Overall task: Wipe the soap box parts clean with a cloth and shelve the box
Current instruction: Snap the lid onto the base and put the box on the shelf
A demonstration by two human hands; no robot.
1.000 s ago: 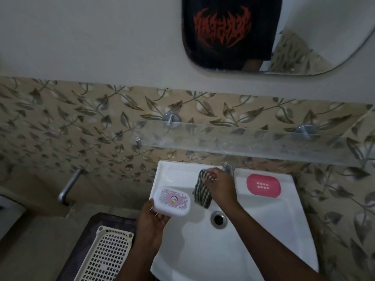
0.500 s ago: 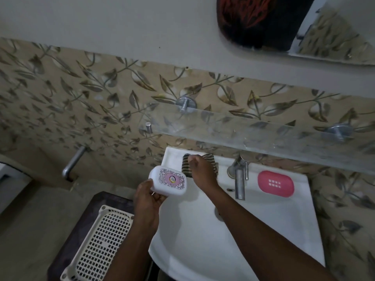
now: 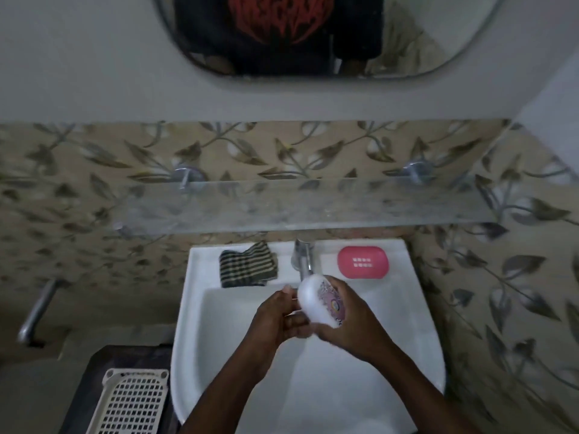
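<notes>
The white oval plastic soap box [image 3: 313, 300] with a patterned label is held tilted over the white ceramic sink [image 3: 200, 277], just before the chrome tap [image 3: 302, 255]. Right hand [image 3: 354, 327]: grip wrapped round the box's right side. Left hand [image 3: 275, 317]: grip curled on its left edge. The dark striped cloth [image 3: 247, 267] lies on the rear rim left of the tap; the pink perforated tray [image 3: 362, 262] right of it

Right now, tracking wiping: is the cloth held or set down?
Set down: cloth lies on sink rim, left of the tap.
</notes>
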